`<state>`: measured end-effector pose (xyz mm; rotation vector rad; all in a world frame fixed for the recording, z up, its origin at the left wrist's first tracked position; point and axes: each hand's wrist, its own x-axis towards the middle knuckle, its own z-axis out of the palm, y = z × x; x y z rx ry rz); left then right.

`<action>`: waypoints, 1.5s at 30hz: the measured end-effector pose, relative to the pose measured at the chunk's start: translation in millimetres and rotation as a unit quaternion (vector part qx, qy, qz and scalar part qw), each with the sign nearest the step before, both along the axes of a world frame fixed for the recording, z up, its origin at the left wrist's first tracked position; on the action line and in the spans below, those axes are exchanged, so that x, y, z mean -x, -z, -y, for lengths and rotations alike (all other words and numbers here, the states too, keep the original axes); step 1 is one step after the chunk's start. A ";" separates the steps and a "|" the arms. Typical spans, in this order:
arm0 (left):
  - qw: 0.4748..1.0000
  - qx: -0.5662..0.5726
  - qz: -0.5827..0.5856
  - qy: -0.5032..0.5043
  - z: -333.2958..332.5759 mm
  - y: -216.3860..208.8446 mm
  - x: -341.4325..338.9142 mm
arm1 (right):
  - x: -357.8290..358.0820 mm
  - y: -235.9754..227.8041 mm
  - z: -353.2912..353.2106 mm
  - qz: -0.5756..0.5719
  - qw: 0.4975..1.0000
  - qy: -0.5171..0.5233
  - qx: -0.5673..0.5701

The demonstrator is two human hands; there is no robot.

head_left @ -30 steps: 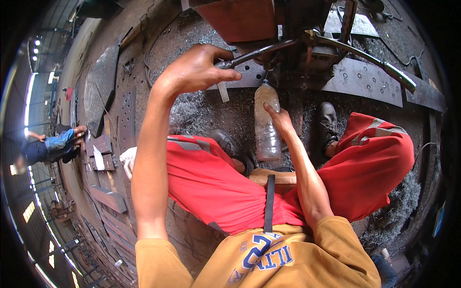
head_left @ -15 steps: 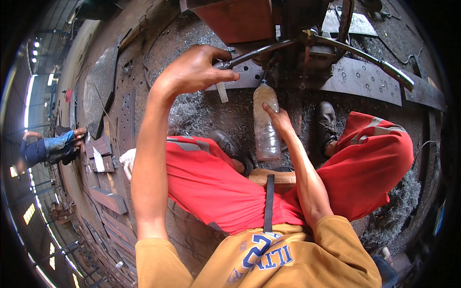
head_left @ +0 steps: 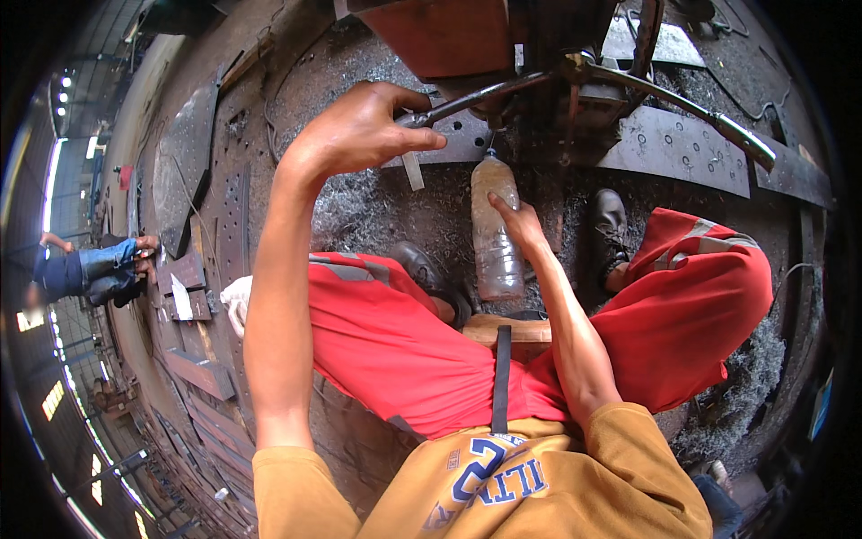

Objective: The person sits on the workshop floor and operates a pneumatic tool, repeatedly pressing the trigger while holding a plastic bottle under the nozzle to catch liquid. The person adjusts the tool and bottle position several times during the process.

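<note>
Cloudy plastic bottle (head_left: 496, 235) upright, neck under machine; dark metal lever (head_left: 476, 97) slanting.

Daylight is illuminating the scene evenly.
Windows are glaring at far left; fisheye edges are bending and darkening.

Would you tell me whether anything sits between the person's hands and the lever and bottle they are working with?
Nothing visible does. The left hand is already wrapped around the end of the metal lever, and the right hand rests directly on the side of the plastic bottle, held upright under the machine.
</note>
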<state>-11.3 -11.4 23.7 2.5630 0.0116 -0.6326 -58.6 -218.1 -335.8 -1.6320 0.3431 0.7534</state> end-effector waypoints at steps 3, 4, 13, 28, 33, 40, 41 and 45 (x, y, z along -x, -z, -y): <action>1.000 0.002 -0.005 -0.005 2.2 -3.1 0.7 | 0.2 -0.5 -0.5 -0.002 1.000 0.003 0.005; 1.000 0.002 -0.001 -0.004 1.9 -2.7 1.1 | 0.1 -1.6 -0.6 -0.002 1.000 -0.001 0.007; 1.000 0.006 0.010 0.003 1.4 -2.8 1.7 | 1.6 -10.5 -0.4 0.005 1.000 -0.004 0.000; 1.000 0.015 0.008 0.003 -0.9 1.4 2.3 | -0.4 -12.6 0.8 -0.009 1.000 -0.002 0.002; 1.000 0.011 0.016 0.005 -1.3 3.6 1.9 | 0.2 -9.6 1.4 -0.013 1.000 -0.003 0.004; 1.000 0.009 0.010 0.010 2.8 -0.8 0.2 | -0.2 6.4 2.9 -0.009 1.000 -0.002 0.027; 1.000 0.008 0.008 0.009 2.2 -0.9 0.9 | -0.4 4.7 2.8 -0.012 1.000 -0.005 0.026; 1.000 0.015 0.019 0.006 1.9 -1.1 3.2 | -0.1 -0.4 2.2 -0.010 1.000 -0.012 0.018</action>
